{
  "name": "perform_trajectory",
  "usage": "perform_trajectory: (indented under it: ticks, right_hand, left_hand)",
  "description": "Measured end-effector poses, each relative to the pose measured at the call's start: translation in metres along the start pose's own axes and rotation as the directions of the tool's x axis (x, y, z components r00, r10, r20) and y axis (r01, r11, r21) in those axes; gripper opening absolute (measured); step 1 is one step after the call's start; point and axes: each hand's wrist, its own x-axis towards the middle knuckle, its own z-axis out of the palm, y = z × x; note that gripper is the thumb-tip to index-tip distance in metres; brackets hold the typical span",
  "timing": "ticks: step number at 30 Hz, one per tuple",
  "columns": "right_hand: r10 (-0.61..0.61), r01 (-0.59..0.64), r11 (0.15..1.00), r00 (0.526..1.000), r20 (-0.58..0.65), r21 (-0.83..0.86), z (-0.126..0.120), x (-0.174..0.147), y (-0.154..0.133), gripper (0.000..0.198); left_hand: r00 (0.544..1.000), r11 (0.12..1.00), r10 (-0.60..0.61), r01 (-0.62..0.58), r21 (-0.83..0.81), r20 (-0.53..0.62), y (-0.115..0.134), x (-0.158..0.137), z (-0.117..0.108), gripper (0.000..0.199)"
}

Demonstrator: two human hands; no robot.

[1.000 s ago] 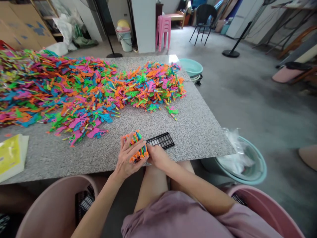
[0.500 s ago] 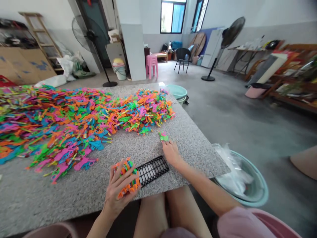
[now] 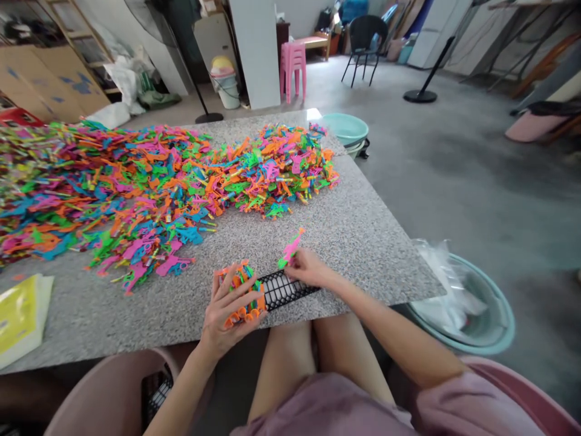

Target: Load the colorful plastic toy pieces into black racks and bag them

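Note:
My left hand (image 3: 229, 306) lies with fingers curved over a packed row of toy guns (image 3: 247, 284), mostly orange with some green and blue. They fill the left end of a black lattice basket (image 3: 290, 290), whose right part shows bare mesh. My right hand (image 3: 308, 266) pinches a pink and green toy gun (image 3: 291, 247) just above the basket's far edge, its orange tip pointing away from me. The fingertips partly hide it, and I cannot tell whether it is one piece or two.
A large heap of bright toy guns (image 3: 149, 188) covers the far and left table. A yellow packet (image 3: 22, 315) lies at the left. Blue-green tubs (image 3: 503, 339) with clear plastic bags (image 3: 436, 284) stand right of the granite table (image 3: 372, 242); pink tubs (image 3: 86, 393) flank my legs.
My right hand has drawn back toward the basket, bringing the pink and green toy gun with it. My left hand stays on the packed toy guns. The view has tilted down.

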Motion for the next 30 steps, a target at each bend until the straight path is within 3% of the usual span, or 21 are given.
perform_trajectory:
  ticks: [3,7,14,19,22,24,26,28,30]
  right_hand:
    - [-0.143,0.143,0.99,0.99,-0.005,0.008,0.04,0.0,-0.01,0.014]
    - [-0.266,0.263,0.955,0.964,-0.002,-0.134,0.061,0.017,-0.015,0.023]
    - [-0.321,0.359,0.842,0.933,0.162,-0.403,0.06,0.028,-0.027,0.019]
    - [-0.282,0.369,0.822,0.926,0.252,-0.433,0.061,0.032,-0.034,0.014]
    - [-0.321,0.419,0.846,0.894,0.312,-0.331,0.046,0.035,-0.025,0.029]
    - [-0.31,0.373,0.865,0.923,0.228,-0.334,0.023,0.046,-0.017,0.04]
    - [-0.24,0.207,0.846,0.971,-0.005,-0.491,-0.003,0.067,-0.012,0.046]
    - [-0.231,0.056,0.738,0.958,-0.173,-0.672,-0.024,0.093,-0.011,0.054]
    - [-0.275,0.057,0.597,0.952,-0.137,-0.8,-0.034,0.114,-0.012,0.06]
  left_hand:
    - [1.0,1.0,0.011,-0.011,0.001,0.002,0.0,0.002,0.0,0.024]
    - [1.0,1.0,0.02,-0.02,0.014,0.014,0.001,0.001,-0.001,0.024]
    - [1.0,0.999,0.02,-0.02,0.025,-0.002,0.004,0.002,0.001,0.025]
    - [0.992,0.997,0.055,-0.062,0.051,0.117,0.002,0.007,-0.002,0.024]
    - [0.984,0.989,0.088,-0.105,0.104,0.156,-0.003,0.005,-0.005,0.023]
    - [0.98,0.982,0.115,-0.137,0.13,0.162,-0.007,0.004,-0.005,0.025]
    - [0.977,0.977,0.132,-0.157,0.142,0.17,-0.008,0.004,-0.004,0.026]
    - [0.977,0.974,0.144,-0.168,0.15,0.159,-0.009,0.005,-0.002,0.026]
    - [0.978,0.972,0.151,-0.173,0.16,0.141,-0.009,0.004,0.0,0.027]
